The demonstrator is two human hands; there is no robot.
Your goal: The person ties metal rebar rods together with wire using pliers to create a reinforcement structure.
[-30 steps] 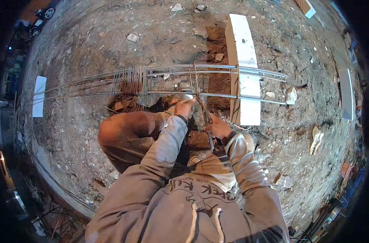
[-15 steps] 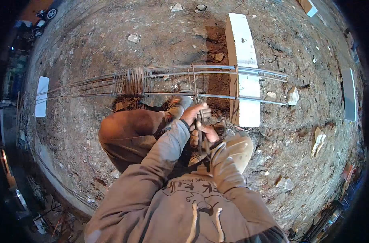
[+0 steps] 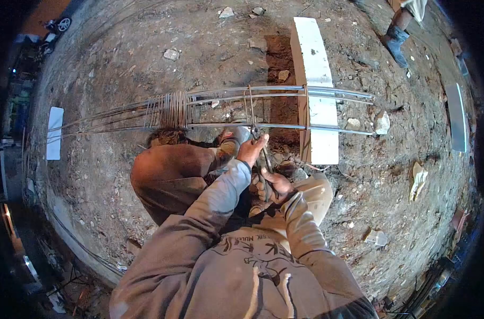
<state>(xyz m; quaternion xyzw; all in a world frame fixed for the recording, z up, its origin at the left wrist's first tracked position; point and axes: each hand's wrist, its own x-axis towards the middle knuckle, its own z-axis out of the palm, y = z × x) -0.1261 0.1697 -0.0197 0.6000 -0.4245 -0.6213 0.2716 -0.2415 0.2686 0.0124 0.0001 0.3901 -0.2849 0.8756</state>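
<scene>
Long steel bars (image 3: 226, 125) run across the view, with many wire rings bunched around them in a coil (image 3: 174, 110). Their right part rests on a white block (image 3: 317, 69). One ring (image 3: 251, 106) stands apart from the bunch, left of the block. My left hand (image 3: 251, 151) is closed near the jaws of a pair of pliers (image 3: 264, 162), just below the front bar. Lower down, my right hand (image 3: 274, 186) is wrapped round the handles of the same pliers. The jaws are at the lower end of the single ring.
A second white block (image 3: 55, 133) lies under the bars' far left end. Another block (image 3: 456, 117) is at the far right. Stones (image 3: 382, 123) dot the rough ground. A person's booted leg (image 3: 397, 45) is at the upper right.
A person's leg has come into view at the upper right. My right hand has moved slightly down and right on the pliers' handles. The whole view has shifted slightly.
</scene>
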